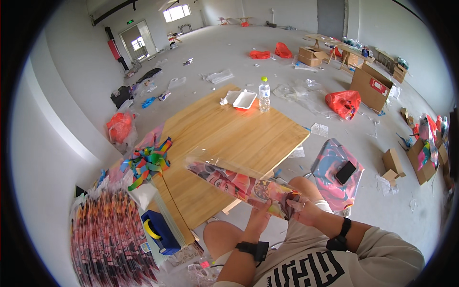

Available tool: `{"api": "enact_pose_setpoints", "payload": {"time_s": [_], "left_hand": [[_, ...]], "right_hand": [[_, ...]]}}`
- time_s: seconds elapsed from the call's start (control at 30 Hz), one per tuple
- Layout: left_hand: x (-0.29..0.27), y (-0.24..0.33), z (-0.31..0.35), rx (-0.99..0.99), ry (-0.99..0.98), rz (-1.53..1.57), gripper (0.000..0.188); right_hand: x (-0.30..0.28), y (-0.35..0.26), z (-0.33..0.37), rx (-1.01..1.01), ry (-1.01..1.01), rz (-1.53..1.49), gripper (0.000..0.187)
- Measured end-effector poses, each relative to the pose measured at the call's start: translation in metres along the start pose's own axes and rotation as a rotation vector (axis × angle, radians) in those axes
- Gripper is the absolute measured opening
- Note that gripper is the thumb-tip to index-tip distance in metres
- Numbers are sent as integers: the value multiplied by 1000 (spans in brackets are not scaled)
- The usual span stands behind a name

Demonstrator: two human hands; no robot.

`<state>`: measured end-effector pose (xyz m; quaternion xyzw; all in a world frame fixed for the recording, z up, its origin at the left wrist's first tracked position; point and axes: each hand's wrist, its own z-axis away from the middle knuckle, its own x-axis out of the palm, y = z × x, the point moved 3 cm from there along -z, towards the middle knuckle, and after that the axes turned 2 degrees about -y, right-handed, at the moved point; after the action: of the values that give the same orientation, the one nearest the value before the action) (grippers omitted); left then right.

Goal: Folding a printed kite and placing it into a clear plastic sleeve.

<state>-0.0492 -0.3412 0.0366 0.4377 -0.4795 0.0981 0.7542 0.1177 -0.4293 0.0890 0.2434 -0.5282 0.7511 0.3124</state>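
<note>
Left hand (260, 210) and right hand (302, 214) are both closed on the near end of a long printed bundle (234, 184) sleeved in clear film (224, 166). The bundle is held slantwise, its far end extended left of the hands and over the wooden table (229, 124); whether the tabletop is touched by it cannot be told. Judged by its look, it is light and fairly stiff lengthwise, while the loose film is probably slippery and easily creased or torn. A hold is best taken on the printed body, with the long end kept supported.

Left of the hands, multicoloured ribbons (152, 165) are heaped at the table's side; nearer, a blue holder (160, 232) is set beside a thick stack of wrapped prints (110, 234). Beyond the hands, a white tray (245, 100) and a capped bottle (264, 95) are placed near the far edge. Right of the hands, a dark phone (345, 172) is laid on a patterned stool (330, 158). Farther out, the grey floor (215, 52) is strewn with plastic scraps (219, 76), red bags (343, 104) and cartons (372, 88).
</note>
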Motion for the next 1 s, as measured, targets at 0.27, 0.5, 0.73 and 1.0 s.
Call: {"api": "enact_pose_setpoints", "payload": {"time_s": [0.27,0.5,0.73,1.0], "left_hand": [[-8,5,-2,72,72,177,28],[-9,5,1,-5,94,47,34],[-31,7,-6,110,34,207,12],[17,56,14,329,93,175,7]], "right_hand": [[8,-3,4,11,-17,4,38],[19,-6,0,-36,-88,-4,35],[-66,0,-20,-99,-146,341,31],[-52,-94,79,-24,-4,-34,23]]}}
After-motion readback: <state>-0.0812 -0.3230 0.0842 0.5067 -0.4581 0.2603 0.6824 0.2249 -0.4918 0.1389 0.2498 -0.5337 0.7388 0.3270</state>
